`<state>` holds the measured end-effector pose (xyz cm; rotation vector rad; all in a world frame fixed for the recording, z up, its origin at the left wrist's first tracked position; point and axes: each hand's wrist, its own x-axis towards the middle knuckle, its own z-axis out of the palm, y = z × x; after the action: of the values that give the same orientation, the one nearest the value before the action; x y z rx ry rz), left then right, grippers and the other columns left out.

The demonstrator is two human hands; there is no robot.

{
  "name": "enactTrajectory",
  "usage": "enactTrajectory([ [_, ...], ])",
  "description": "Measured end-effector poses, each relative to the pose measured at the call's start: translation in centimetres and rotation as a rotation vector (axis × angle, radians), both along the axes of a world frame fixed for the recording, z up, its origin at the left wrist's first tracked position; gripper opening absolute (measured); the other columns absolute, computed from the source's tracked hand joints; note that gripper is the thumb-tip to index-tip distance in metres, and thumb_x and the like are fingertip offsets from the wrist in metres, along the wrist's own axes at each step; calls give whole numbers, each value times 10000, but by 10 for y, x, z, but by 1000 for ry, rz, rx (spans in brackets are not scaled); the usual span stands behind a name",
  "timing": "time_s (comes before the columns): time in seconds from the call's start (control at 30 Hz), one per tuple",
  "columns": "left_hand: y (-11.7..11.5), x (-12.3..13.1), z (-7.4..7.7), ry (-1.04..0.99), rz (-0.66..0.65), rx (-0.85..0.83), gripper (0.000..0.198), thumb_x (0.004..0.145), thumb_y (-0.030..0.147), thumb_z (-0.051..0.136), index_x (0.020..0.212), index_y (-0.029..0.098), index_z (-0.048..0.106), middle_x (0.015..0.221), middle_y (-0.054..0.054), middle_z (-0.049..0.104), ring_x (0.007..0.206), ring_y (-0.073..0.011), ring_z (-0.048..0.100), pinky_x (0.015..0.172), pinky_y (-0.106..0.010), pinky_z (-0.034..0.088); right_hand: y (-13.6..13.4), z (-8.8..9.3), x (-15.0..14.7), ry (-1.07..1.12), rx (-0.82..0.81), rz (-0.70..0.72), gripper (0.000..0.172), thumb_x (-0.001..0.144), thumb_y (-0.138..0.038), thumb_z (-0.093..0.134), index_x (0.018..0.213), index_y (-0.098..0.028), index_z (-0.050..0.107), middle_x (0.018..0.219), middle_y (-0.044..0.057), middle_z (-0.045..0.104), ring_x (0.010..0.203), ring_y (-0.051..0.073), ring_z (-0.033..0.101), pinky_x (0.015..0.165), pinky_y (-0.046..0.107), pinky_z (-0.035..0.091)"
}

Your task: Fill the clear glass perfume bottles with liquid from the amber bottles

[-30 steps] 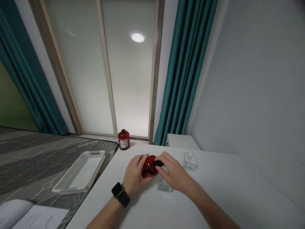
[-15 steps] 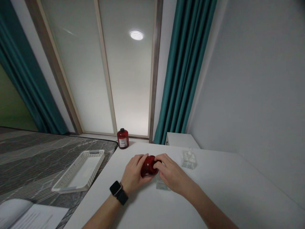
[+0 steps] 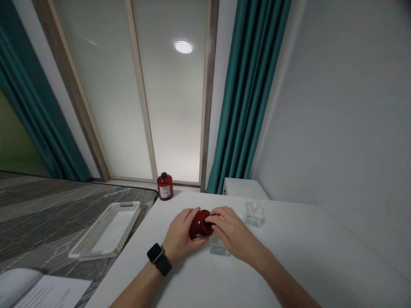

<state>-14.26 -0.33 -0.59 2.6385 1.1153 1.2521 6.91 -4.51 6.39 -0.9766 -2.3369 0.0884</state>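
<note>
A glossy dark red bottle [image 3: 201, 225] lies tilted above the white table, its neck pointing right. My left hand [image 3: 180, 229] wraps around its body from the left; a black watch is on that wrist. At the neck end, the fingers of my right hand [image 3: 228, 226] pinch the cap, which they mostly hide. Just below the bottle and partly behind my right hand, a clear plastic packet [image 3: 219, 248] rests on the table.
Another red bottle [image 3: 165, 187] with a dark cap and pale label stands at the table's far left corner. A second clear packet [image 3: 254, 214] lies right of my hands. Left are a white basket [image 3: 74, 252] and an open book [image 3: 61, 291]. A white cabinet [image 3: 245, 188] stands behind.
The fingers of my right hand have shifted slightly around the bottle's neck. My left hand keeps its hold, and the bottle stays nearly in place.
</note>
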Motion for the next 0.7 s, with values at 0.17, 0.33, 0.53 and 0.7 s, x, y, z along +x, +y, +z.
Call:
enactTrajectory([
  [0.17,2,-2,1,-42,-7,-90,770,699,322,799,1368,196,440,1193,-139,619,1045,-307,638,886,-461,554,-3,-3,4,67,-13,14,357,933,-28,428,1185,-234,576,1153,95,578,1055,229,607,924,399,539],
  [0.33,6,-5,2,-290,1,-283,672,727,261,759,1334,203,476,1270,-122,623,1147,-293,625,1001,-467,502,-2,-19,22,210,25,-66,288,965,-101,428,1171,-247,567,1145,97,566,1049,218,625,928,387,535],
  [0.53,19,-8,-3,-606,-17,-509,555,799,348,686,1288,146,518,1182,-125,686,1067,-287,666,997,-479,495,-5,-62,63,383,14,-247,56,930,-216,562,976,-230,590,984,82,668,954,247,642,864,411,531],
  [0.7,23,-7,-10,-835,16,-707,627,812,594,646,1234,138,561,1058,-112,726,915,-279,708,817,-410,577,-13,-88,87,362,-185,-353,156,874,-254,594,734,-229,531,855,47,673,858,241,644,804,403,527],
])
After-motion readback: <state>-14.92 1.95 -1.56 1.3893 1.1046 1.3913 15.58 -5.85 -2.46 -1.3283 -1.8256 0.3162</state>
